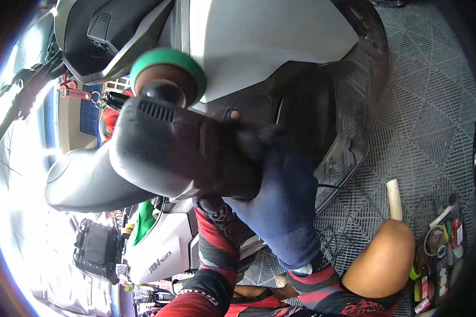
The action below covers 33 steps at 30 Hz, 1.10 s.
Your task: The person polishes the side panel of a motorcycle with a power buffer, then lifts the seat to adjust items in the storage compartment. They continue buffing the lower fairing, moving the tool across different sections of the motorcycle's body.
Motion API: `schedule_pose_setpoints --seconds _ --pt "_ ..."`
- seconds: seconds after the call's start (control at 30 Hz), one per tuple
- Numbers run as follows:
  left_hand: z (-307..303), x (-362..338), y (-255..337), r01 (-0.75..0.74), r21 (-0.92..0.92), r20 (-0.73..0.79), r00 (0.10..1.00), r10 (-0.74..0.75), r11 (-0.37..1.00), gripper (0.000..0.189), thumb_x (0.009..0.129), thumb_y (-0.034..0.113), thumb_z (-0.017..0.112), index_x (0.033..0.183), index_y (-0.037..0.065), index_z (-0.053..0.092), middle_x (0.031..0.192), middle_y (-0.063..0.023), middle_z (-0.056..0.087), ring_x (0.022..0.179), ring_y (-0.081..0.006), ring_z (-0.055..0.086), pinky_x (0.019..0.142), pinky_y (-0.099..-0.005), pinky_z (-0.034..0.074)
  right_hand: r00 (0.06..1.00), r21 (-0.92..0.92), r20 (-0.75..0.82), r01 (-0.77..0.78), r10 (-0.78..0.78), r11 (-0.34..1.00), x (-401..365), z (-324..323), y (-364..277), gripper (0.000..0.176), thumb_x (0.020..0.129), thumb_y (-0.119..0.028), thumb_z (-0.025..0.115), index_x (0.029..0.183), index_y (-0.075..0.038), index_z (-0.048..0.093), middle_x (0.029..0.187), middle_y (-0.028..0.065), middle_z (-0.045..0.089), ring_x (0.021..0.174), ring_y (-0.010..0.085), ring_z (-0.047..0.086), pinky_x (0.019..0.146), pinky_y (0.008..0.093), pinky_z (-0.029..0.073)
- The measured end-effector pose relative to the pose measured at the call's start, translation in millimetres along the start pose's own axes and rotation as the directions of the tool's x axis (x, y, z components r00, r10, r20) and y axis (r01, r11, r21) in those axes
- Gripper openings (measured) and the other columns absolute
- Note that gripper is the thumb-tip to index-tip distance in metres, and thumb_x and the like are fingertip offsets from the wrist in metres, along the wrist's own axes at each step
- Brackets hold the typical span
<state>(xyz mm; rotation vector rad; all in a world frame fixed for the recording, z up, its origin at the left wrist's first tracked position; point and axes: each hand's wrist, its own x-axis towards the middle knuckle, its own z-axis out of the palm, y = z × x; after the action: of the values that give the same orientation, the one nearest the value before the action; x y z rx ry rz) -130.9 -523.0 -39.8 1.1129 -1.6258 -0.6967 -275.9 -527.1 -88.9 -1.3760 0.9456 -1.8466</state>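
A black polisher [164, 148] with a green-rimmed round pad [169, 66] fills the middle of the view, beside the grey panel [238, 47] of a scooter. In a blue glove, my right hand [285, 201] is wrapped round the polisher's rear end. My left arm passes beneath the tool, and the body of the tool hides most of my left hand [234, 114]; a bare fingertip shows past its far side. Whether the pad touches the panel cannot be made out.
Scooter handlebar and keys [76, 94] are at the left, with a black case [97, 251] and green cloth [144, 224] below. A dark cable [349, 198] crosses the grid floor [423, 105]. Tape and small items [439, 248] lie at the lower right, near a bare knee [381, 259].
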Motion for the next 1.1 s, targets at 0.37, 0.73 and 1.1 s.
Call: schedule_pose_setpoints --seconds 0.37,0.73,1.1 --pt "-5 14 -2 -0.011 -0.064 0.099 0.995 0.018 0.998 0.082 0.084 0.064 0.056 0.143 0.009 0.04 0.141 -0.0142 0.047 0.133 -0.0427 0.038 0.114 -0.0579 0.021 0.99 -0.103 0.139 0.036 -0.021 0.994 4 21 18 0.07 0.057 -0.03 0.084 0.117 -0.008 0.054 0.106 0.0136 0.053 0.097 0.0354 0.056 0.083 0.0491 0.043" --pt "-13 -17 -5 0.074 0.604 -0.04 0.997 -0.063 0.794 0.069 0.088 0.048 0.06 0.141 0.008 0.039 0.139 -0.0148 0.049 0.131 -0.0295 0.042 0.116 -0.0512 0.024 0.957 0.231 0.285 -0.122 0.053 0.965 2 11 25 0.071 0.059 -0.028 0.084 0.119 -0.007 0.054 0.108 0.0173 0.057 0.099 0.0379 0.058 0.085 0.0474 0.047" --pt "-3 -5 2 -0.034 0.235 0.043 0.999 0.024 0.971 0.07 0.086 0.034 0.068 0.144 0.008 0.038 0.14 -0.0135 0.049 0.128 -0.0262 0.047 0.111 -0.044 0.034 0.999 0.053 -0.015 -0.044 0.045 0.998 8 1 12 0.075 0.058 -0.031 0.085 0.12 -0.004 0.054 0.111 0.0193 0.058 0.104 0.0395 0.059 0.086 0.0475 0.05"
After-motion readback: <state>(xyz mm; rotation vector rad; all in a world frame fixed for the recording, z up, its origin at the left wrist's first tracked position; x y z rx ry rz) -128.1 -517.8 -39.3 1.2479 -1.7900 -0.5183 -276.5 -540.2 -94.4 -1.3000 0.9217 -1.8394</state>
